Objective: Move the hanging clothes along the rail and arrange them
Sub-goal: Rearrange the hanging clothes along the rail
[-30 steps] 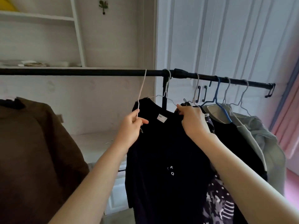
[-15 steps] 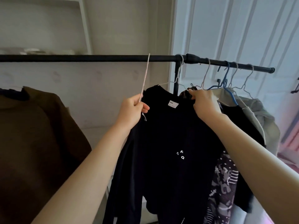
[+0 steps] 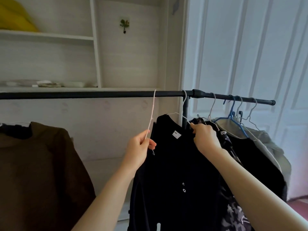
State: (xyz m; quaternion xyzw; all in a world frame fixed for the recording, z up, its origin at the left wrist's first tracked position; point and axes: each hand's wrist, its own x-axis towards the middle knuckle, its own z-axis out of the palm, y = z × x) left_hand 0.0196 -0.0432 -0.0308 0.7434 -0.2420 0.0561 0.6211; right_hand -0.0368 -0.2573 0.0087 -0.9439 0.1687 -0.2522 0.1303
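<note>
A black rail (image 3: 93,94) runs across the view at head height. My left hand (image 3: 140,145) is shut on a thin white wire hanger (image 3: 152,114) hooked over the rail. My right hand (image 3: 204,137) grips the shoulder of a black top (image 3: 175,172) with a white neck label, which hangs on another white hanger (image 3: 183,110). Right of it hang a patterned dark garment (image 3: 236,212), a black garment (image 3: 255,160) and a grey-green jacket (image 3: 273,147) on white and blue hangers. A brown garment (image 3: 38,172) hangs at the far left.
White shelves (image 3: 46,36) with small items and a yellow object stand behind the rail. A white panelled door (image 3: 250,55) fills the right side. The rail's black upright post (image 3: 185,112) stands behind the black top. The rail end (image 3: 273,102) is at the right.
The view has tilted upward, so the shelves show again. Both hands hold the same hanger and black top, with little movement along the rail.
</note>
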